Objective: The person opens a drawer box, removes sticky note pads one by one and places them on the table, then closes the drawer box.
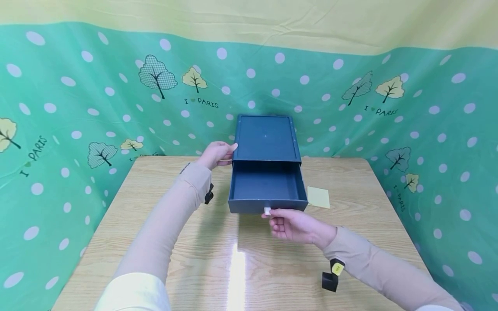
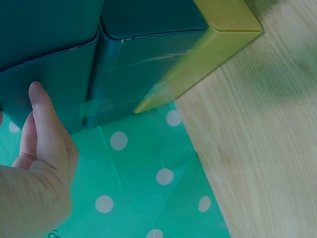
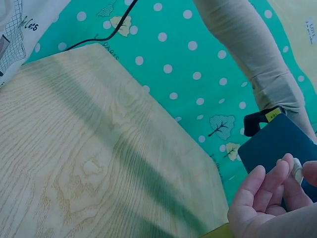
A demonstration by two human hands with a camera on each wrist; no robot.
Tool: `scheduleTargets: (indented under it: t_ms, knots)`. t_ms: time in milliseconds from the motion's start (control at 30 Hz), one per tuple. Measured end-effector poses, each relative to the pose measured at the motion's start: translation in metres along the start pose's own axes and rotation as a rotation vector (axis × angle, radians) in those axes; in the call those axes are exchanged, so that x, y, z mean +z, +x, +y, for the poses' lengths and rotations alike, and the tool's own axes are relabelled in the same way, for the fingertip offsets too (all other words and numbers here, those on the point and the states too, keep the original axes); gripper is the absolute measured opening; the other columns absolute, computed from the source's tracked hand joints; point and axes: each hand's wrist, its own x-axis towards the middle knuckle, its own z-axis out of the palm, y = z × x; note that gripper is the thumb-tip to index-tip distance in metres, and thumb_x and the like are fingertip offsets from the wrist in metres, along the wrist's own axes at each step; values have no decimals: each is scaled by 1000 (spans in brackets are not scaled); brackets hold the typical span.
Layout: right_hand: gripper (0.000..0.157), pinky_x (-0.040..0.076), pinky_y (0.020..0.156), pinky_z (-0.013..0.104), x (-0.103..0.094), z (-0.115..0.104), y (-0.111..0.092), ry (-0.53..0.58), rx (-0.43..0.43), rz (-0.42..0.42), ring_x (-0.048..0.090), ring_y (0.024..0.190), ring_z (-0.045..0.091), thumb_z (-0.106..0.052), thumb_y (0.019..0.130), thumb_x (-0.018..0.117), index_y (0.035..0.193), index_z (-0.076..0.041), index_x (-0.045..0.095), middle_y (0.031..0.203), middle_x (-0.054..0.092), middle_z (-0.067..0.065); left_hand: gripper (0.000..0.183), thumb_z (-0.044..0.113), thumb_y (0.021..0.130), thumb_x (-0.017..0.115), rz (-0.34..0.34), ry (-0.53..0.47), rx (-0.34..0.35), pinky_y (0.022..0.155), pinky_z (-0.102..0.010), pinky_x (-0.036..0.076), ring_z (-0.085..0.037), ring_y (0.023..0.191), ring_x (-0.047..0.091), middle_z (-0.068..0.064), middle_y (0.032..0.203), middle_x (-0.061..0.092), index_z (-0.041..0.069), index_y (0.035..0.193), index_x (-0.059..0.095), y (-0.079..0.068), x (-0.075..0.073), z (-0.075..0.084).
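Note:
A dark blue drawer box [image 1: 266,137] stands at the back of the wooden table, and its top drawer [image 1: 268,205] is pulled out, with nothing seen inside. My right hand [image 1: 297,225] is at the drawer's front and pinches the small white pull tab [image 1: 267,211] between thumb and fingers. That tab [image 3: 297,171] also shows between the fingers in the right wrist view. At the box's left side, my left hand [image 1: 218,153] presses its extended fingers against the wall. In the left wrist view, below the blue tiers [image 2: 143,59], lies a yellow one [image 2: 223,39].
A pale yellow paper square [image 1: 318,197] lies on the table [image 1: 186,259] just right of the box. A green dotted curtain [image 1: 97,86] hangs close behind and at both sides. Black camera mounts [image 1: 330,280] are strapped to the wrists. A black cable [image 3: 106,37] crosses the curtain.

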Motion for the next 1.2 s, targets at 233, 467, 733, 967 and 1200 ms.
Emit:
scheduleTargets:
  t_ms: [233,467,733,967,1200]
  knots:
    - [25,51,72,17,3,-1,2,11,-21,34,53,71,4,-15,100,42,96,-10,67,78,59,-5,26,29,93,60,-1,2,2,94,-36,52,-10,78,60,1,82,61,7,106,56,-1,1,0]
    - [25,48,69,15,10,-1,3,47,-63,98,52,73,4,-13,100,43,92,-11,67,81,60,-4,23,28,93,60,4,-2,6,95,-36,52,-10,75,59,1,80,60,7,101,55,0,1,0]
    - [24,48,70,15,12,0,5,76,-110,164,52,73,5,-15,100,43,94,-10,65,80,59,-4,23,29,93,60,-5,-8,1,96,-37,51,-9,76,60,2,80,61,8,101,56,0,1,0]
    - [24,50,70,15,9,-2,8,76,-117,169,53,72,4,-15,101,43,93,-10,65,79,59,-4,34,29,93,61,-2,8,8,91,-33,53,-13,86,63,-3,92,64,3,114,56,-2,1,0]
    - [26,51,71,15,8,-7,12,110,-130,155,53,71,4,-14,101,41,91,-10,65,78,61,-4,35,30,93,61,-1,9,14,95,-36,52,-15,88,63,-5,94,65,2,114,57,-4,1,1]
